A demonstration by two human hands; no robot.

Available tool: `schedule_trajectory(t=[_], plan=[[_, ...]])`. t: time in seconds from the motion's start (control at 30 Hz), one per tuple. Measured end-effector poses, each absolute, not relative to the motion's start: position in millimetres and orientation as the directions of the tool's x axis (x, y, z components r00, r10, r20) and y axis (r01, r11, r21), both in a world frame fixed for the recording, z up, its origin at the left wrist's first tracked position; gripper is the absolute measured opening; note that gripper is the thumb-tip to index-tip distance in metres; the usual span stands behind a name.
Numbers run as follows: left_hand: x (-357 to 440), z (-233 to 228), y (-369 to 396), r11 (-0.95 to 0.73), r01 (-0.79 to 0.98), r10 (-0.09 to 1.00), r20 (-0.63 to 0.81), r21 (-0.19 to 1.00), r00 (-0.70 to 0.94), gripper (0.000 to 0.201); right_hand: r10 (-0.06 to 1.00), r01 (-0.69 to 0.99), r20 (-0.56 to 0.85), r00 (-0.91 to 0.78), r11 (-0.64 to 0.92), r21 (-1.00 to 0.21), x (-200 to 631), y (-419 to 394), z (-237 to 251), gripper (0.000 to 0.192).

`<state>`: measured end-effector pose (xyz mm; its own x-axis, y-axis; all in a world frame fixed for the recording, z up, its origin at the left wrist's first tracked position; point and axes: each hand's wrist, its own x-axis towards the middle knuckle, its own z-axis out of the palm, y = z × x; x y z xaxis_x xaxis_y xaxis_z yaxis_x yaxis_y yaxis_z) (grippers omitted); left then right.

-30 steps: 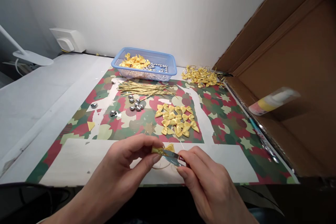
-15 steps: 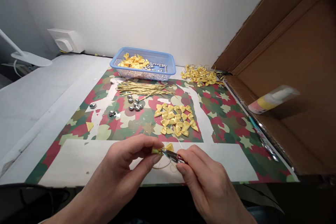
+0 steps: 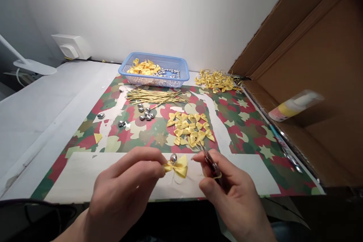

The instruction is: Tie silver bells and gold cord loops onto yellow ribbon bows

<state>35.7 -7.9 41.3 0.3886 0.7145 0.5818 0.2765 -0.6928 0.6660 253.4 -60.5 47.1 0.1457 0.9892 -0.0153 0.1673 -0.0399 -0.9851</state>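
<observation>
Low in the middle of the frame, the person's left hand pinched one wing of a small yellow ribbon bow between thumb and forefinger, holding it just above the near edge of the surface. A little silver bead sat at the bow's knot. Just to the right, the right hand was closed around a slim pair of tweezers, its tips pointing up toward the centre of the frame and apart from the bow. The bow looked featherlight and soft, easily crushed or twisted, so a gentle pinch on one wing or at the tied middle seemed the safest hold; the bead looked smooth and liable to slip. Above the hands, on the red-and-green patterned mat, lay a cluster of loose yellow bows, and left of it a scatter of silver beads. Farther up was a bundle of gold wire ties, then a blue plastic basket holding more bows and beads. A heap of gold loops lay at upper right beside a cardboard box, in which a glue bottle rested.
</observation>
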Motion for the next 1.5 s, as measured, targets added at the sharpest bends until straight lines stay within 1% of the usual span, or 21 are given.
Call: schedule_trajectory(t=[0.1, 0.2, 0.27, 0.33, 0.4, 0.5, 0.63, 0.73, 0.87, 0.97, 1.07, 1.13, 1.23, 1.33, 1.4, 1.5], plan=[[27.1, 41.2, -12.7, -0.741, 0.278, 0.662, 0.596, 0.611, 0.455, 0.034, 0.988, 0.042, -0.117, 0.098, -0.122, -0.992, 245.7, -59.4, 52.3, 0.056], [21.4, 39.0, -13.9, -0.776, 0.282, 0.620, 0.597, 0.565, 0.510, 0.033, 0.985, -0.003, -0.169, 0.041, -0.169, -0.986, 243.3, -57.8, 54.3, 0.061], [21.3, 38.2, -12.4, -0.808, 0.292, 0.583, 0.627, 0.511, 0.516, 0.029, 0.987, 0.004, -0.161, 0.001, -0.161, -0.987, 243.7, -56.7, 52.6, 0.061], [23.7, 38.8, -10.7, -0.852, 0.274, 0.520, 0.666, 0.446, 0.535, 0.023, 0.991, 0.020, -0.136, -0.020, -0.135, -0.991, 245.2, -55.3, 49.1, 0.057], [27.5, 39.9, -10.1, -0.879, 0.257, 0.475, 0.686, 0.403, 0.551, 0.022, 0.993, 0.033, -0.121, 0.016, -0.121, -0.992, 247.3, -53.5, 46.0, 0.049], [33.1, 39.1, -12.8, -0.876, 0.257, 0.481, 0.691, 0.409, 0.540, 0.025, 0.992, 0.061, -0.101, 0.078, -0.106, -0.993, 250.5, -48.9, 47.5, 0.039], [37.6, 32.4, -19.1, -0.835, 0.255, 0.545, 0.672, 0.487, 0.501, 0.031, 0.998, 0.134, -0.031, -0.057, -0.023, -0.991, 250.5, -40.0, 61.0, 0.025], [38.3, 30.0, -20.9, -0.815, 0.260, 0.574, 0.657, 0.518, 0.490, 0.034, 0.990, 0.153, -0.042, -0.131, -0.022, -0.988, 247.5, -35.3, 67.6, 0.016], [38.2, 33.2, -18.1, -0.843, 0.283, 0.538, 0.695, 0.458, 0.478, 0.030, 0.976, 0.007, -0.107, -0.188, -0.108, -0.994, 243.7, -33.9, 63.6, 0.025], [35.9, 36.2, -13.4, -0.860, 0.256, 0.508, 0.703, 0.441, 0.497, 0.030, 0.966, -0.022, -0.148, -0.211, -0.156, -0.987, 241.5, -34.6, 59.8, 0.034], [30.6, 38.0, -8.0, -0.873, 0.237, 0.484, 0.694, 0.426, 0.534, 0.029, 0.972, 0.043, -0.156, -0.178, -0.151, -0.988, 243.9, -37.3, 59.4, 0.037], [26.8, 38.2, -5.2, -0.875, 0.236, 0.479, 0.684, 0.422, 0.550, 0.027, 0.986, 0.092, -0.126, -0.113, -0.116, -0.989, 249.4, -40.4, 59.5, 0.038], [24.0, 36.1, -3.5, -0.878, 0.253, 0.477, 0.698, 0.407, 0.534, 0.026, 0.997, 0.185, -0.076, -0.012, -0.073, -0.980, 258.7, -44.7, 59.7, 0.036], [25.1, 30.6, -4.1, -0.870, 0.267, 0.492, 0.717, 0.414, 0.494, 0.032, 0.999, 0.244, -0.017, 0.045, -0.028, -0.969, 263.0, -46.3, 60.6, 0.033], [27.0, 26.9, -4.5, -0.853, 0.284, 0.522, 0.722, 0.437, 0.454, 0.038, 0.997, 0.247, 0.025, 0.073, 0.006, -0.969, 264.2, -47.2, 60.5, 0.031], [32.5, 26.8, -1.4, -0.833, 0.308, 0.554, 0.707, 0.460, 0.441, 0.047, 0.989, 0.245, 0.065, 0.129, 0.032, -0.969, 274.3, -50.1, 55.5, 0.028]])
